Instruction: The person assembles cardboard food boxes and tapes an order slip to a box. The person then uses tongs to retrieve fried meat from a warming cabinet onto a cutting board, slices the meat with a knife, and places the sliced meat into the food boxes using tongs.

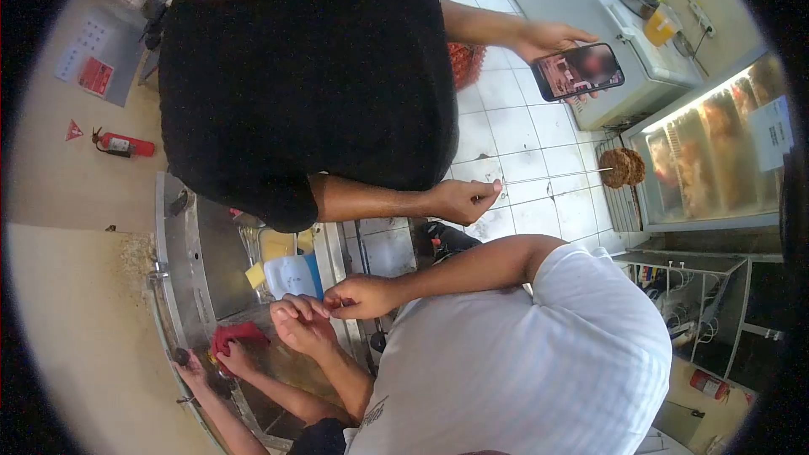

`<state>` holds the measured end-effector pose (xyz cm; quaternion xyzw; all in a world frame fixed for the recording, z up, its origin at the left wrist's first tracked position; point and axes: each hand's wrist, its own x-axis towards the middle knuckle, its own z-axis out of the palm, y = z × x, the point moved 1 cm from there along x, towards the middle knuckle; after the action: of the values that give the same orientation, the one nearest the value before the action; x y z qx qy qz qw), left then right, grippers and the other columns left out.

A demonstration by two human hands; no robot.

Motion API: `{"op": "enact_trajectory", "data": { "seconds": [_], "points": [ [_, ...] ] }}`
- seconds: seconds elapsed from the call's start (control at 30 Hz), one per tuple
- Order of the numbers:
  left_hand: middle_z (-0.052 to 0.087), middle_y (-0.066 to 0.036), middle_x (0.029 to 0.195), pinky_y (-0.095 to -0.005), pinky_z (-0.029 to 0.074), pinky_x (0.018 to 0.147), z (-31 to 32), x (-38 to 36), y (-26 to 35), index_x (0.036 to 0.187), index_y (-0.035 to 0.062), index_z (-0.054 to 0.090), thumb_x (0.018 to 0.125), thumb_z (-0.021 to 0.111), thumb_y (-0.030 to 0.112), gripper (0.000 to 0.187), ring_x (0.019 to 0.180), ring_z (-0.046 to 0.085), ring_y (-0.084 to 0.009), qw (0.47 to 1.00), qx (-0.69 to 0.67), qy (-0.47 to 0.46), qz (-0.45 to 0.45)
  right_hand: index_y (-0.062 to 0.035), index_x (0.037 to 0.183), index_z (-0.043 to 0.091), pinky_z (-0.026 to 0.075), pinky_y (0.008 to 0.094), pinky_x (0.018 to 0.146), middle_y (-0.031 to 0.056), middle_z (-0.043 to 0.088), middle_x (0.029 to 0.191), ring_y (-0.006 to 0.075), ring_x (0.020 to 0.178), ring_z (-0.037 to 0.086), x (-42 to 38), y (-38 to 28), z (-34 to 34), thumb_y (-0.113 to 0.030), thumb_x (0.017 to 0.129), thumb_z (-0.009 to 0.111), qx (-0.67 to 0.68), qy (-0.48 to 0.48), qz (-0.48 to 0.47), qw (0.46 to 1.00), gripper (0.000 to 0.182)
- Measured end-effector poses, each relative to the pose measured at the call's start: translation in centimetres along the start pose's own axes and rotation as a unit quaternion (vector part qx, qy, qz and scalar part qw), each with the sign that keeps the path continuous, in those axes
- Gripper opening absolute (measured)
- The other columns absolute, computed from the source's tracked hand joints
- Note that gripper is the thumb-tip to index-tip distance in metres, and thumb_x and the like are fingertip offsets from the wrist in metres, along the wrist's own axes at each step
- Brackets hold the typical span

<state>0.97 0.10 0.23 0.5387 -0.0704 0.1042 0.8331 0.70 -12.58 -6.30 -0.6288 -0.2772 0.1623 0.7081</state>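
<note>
My two hands meet in front of my white shirt (514, 354), left of my body. My right hand (364, 296) is closed, its fingertips against the fingers of my left hand (305, 326). Whatever it may pinch is too small to make out. The left hand is turned up, fingers loosely bent and partly apart. Just beyond my hands are a white plastic container (289, 276), a blue item (312, 271) and a yellow sponge (255, 275) by a steel counter (211, 253).
Opposite, a person in a black shirt (303, 76) holds a phone (581, 72) and a long skewer with browned meat (622, 168). At lower left, another person's hands hold a red cloth (236, 337) and a black knob (181, 356). A lit display case (712, 143) stands right.
</note>
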Motion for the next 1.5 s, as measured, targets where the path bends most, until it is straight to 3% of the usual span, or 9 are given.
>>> {"op": "enact_trajectory", "data": {
  "seconds": [0.07, 0.27, 0.37, 0.57, 0.87, 1.0, 1.1, 1.2, 1.5],
  "points": [
    [0.035, 0.0, 0.062, -0.0225, 0.036, 0.039, 0.1, 0.3, 0.1, 0.08, 0.0102, 0.041, 0.101, 0.044, 0.029, 0.028, 0.047, 0.035, -0.0102, 1.0, 0.011, -0.006, 0.008, -0.0027, 0.097, 0.061, 0.046, 0.0286, 0.06, 0.0047, 0.063, 0.077, 0.0115, 0.066, 0.057, 0.3, -0.1, 0.0, -0.016, 0.091, 0.061, 0.004, 0.006, 0.003, 1.0, 0.015],
    [0.036, -0.002, 0.062, -0.0259, 0.042, 0.041, 0.0, -0.1, -0.7, 0.08, 0.0073, 0.038, 0.101, 0.045, 0.027, 0.029, 0.046, 0.039, -0.0128, 1.0, -0.026, -0.009, 0.005, -0.002, 0.097, 0.06, 0.046, 0.0286, 0.059, 0.0053, 0.062, 0.074, 0.0111, 0.064, 0.057, -0.6, -0.1, -0.8, -0.016, 0.091, 0.061, -0.02, 0.032, 0.007, 0.999, 0.015],
    [0.036, -0.002, 0.062, -0.0256, 0.041, 0.041, -0.3, 0.0, -0.5, 0.08, 0.0074, 0.038, 0.101, 0.045, 0.027, 0.029, 0.046, 0.038, -0.0123, 0.999, -0.04, -0.024, 0.001, -0.0018, 0.094, 0.06, 0.048, 0.032, 0.063, 0.0084, 0.065, 0.079, 0.0166, 0.068, 0.061, -0.5, 0.1, -0.3, -0.017, 0.087, 0.064, -0.029, 0.016, 0.041, 0.999, 0.017],
    [0.032, 0.0, 0.059, -0.0225, 0.034, 0.036, 0.2, 0.0, -0.1, 0.075, 0.0104, 0.037, 0.1, 0.045, 0.03, 0.033, 0.044, 0.031, -0.0092, 1.0, -0.005, -0.007, -0.006, -0.0019, 0.092, 0.06, 0.046, 0.0289, 0.059, 0.0051, 0.062, 0.074, 0.0114, 0.064, 0.057, -0.5, 0.1, 0.4, -0.014, 0.089, 0.061, -0.015, 0.042, -0.001, 0.999, 0.013],
    [0.031, 0.001, 0.061, -0.021, 0.03, 0.034, 1.2, -0.1, -0.4, 0.075, 0.0105, 0.037, 0.1, 0.045, 0.029, 0.032, 0.044, 0.029, -0.008, 0.999, -0.034, 0.031, -0.023, 0.0001, 0.096, 0.059, 0.049, 0.0362, 0.067, 0.0148, 0.066, 0.082, 0.0201, 0.072, 0.062, -0.1, -0.5, 1.1, -0.014, 0.083, 0.064, -0.055, 0.01, 0.016, 0.998, 0.02],
    [0.03, 0.002, 0.06, -0.0212, 0.029, 0.034, 2.1, 0.6, 0.4, 0.075, 0.0112, 0.036, 0.1, 0.045, 0.029, 0.031, 0.043, 0.027, -0.0079, 0.998, -0.048, 0.04, -0.031, 0.0014, 0.102, 0.055, 0.046, 0.0324, 0.062, 0.0137, 0.062, 0.078, 0.0179, 0.068, 0.06, 0.0, 0.6, 1.6, -0.012, 0.087, 0.058, -0.062, 0.012, -0.026, 0.998, 0.019],
    [0.029, 0.003, 0.058, -0.0212, 0.029, 0.035, 0.8, 0.4, -0.2, 0.074, 0.0122, 0.036, 0.099, 0.046, 0.03, 0.032, 0.041, 0.025, -0.0078, 0.995, -0.054, 0.072, -0.033, 0.0023, 0.104, 0.055, 0.046, 0.0318, 0.063, 0.0108, 0.062, 0.078, 0.0161, 0.069, 0.059, -0.2, 1.4, 1.9, -0.015, 0.091, 0.057, 0.106, -0.043, 0.035, 0.993, 0.022],
    [0.027, 0.003, 0.056, -0.0214, 0.027, 0.034, -0.4, -0.1, -0.6, 0.073, 0.0129, 0.035, 0.099, 0.046, 0.03, 0.033, 0.04, 0.024, -0.0077, 0.995, -0.039, 0.076, -0.055, 0.0024, 0.099, 0.055, 0.046, 0.0304, 0.064, 0.0075, 0.06, 0.076, 0.0145, 0.069, 0.057, -0.4, 0.6, 2.2, -0.02, 0.094, 0.057, 0.043, -0.024, -0.006, 0.999, 0.024],
    [0.031, 0.0, 0.058, -0.0225, 0.028, 0.036, -0.1, -1.0, -0.7, 0.074, 0.0104, 0.036, 0.1, 0.043, 0.028, 0.033, 0.044, 0.029, -0.0097, 0.987, -0.158, -0.01, -0.04, 0.0029, 0.093, 0.058, 0.043, 0.0329, 0.059, 0.0114, 0.056, 0.071, 0.0154, 0.064, 0.053, -1.1, 0.4, 2.4, -0.027, 0.093, 0.061, -0.038, 0.0, -0.029, 0.999, 0.03]
  ]
}}
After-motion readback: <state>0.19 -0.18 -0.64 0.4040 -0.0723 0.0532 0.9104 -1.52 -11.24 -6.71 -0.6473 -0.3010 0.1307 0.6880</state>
